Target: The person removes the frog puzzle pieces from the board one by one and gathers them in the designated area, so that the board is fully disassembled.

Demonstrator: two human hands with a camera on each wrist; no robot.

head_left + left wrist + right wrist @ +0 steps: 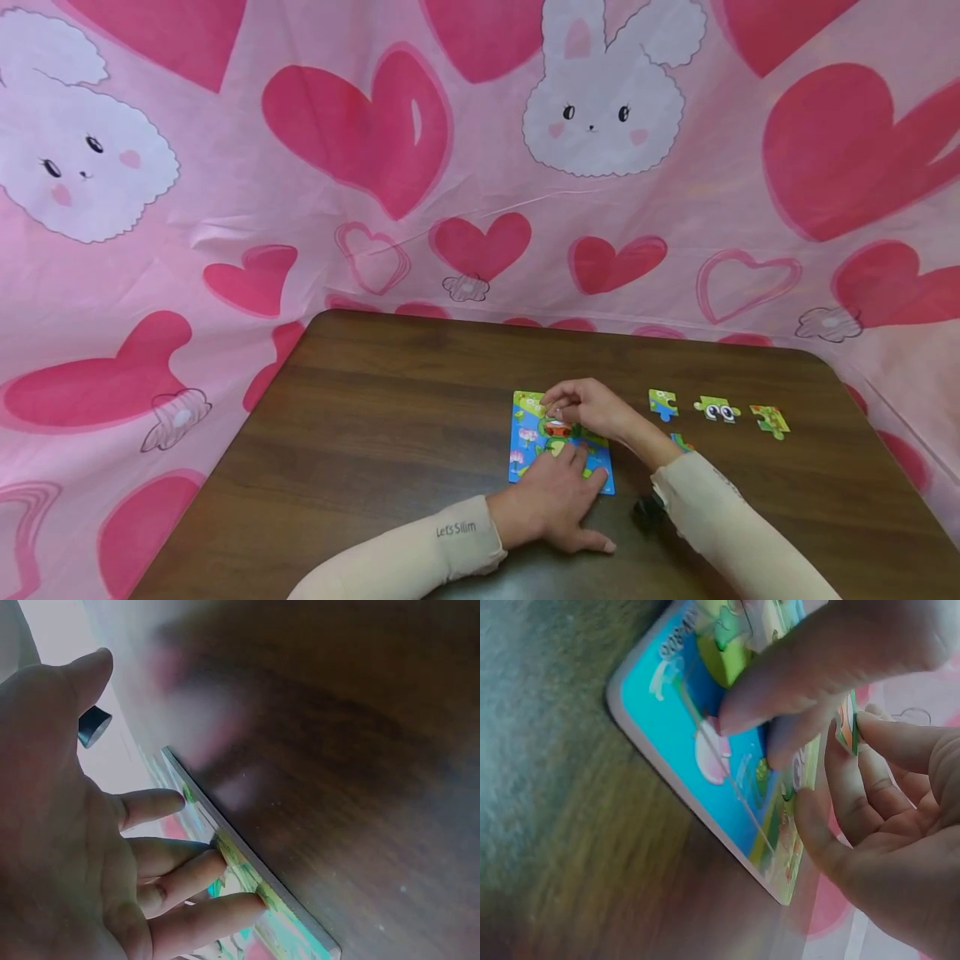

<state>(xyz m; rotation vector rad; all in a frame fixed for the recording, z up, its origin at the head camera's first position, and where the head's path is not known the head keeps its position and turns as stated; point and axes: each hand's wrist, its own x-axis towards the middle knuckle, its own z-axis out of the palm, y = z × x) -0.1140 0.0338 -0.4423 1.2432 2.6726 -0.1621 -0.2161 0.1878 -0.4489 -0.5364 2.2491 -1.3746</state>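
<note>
- Puzzle board (534, 450) lies flat on our table (375, 417), before pink fabric (487, 192) printed with hearts and rabbits, which rises behind the table's far edge.
- Around the board, brown wood gives us broad room toward the table's left edge and a good stretch toward the far edge; the board sits about midway between left and right edges.
- Our left hand (558, 500) reaches over the board's near edge, fingers apart, fingertips touching its top and gripping nothing.
- Our right hand (592, 408) covers the board's far right part, its digits clamped together on a held piece (847, 724); whether that touches the board, we cannot tell.
- Between the board's right edge and the table's right edge, spaced apart, lie the eyes piece (717, 410), the green-orange piece (770, 421) farthest right, the blue-green piece (662, 404) nearest the board, and a fourth piece (679, 441) partly hidden by our right sleeve (738, 521).
</note>
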